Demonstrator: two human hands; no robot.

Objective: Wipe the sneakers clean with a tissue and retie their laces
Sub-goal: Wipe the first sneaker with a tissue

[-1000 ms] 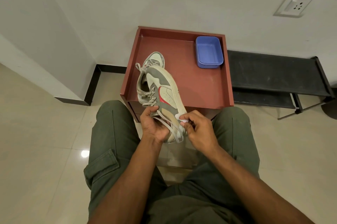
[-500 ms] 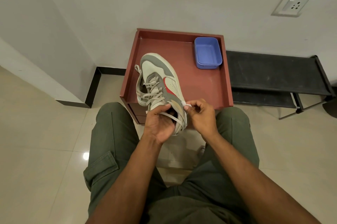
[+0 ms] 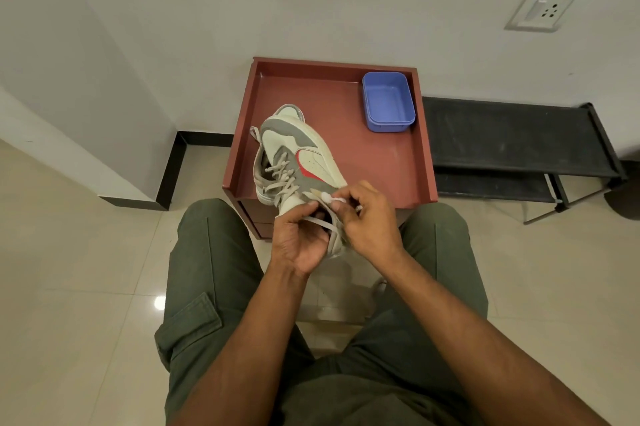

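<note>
Though scuffed, grey-white sneaker (image 3: 298,162), red-swooshed.

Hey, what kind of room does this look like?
Probably a home entryway or hall corner: a tiled floor, a low black shoe rack against the wall, and a wall socket above it.

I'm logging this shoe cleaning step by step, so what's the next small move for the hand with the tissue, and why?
Probably a short rub along the grey side panel toward the toe. The right hand pinches a small wad of tissue against the sneaker near its collar, while the left hand grips the shoe from below, steadying it. The laces hang loose, so retying likely comes later.
</note>
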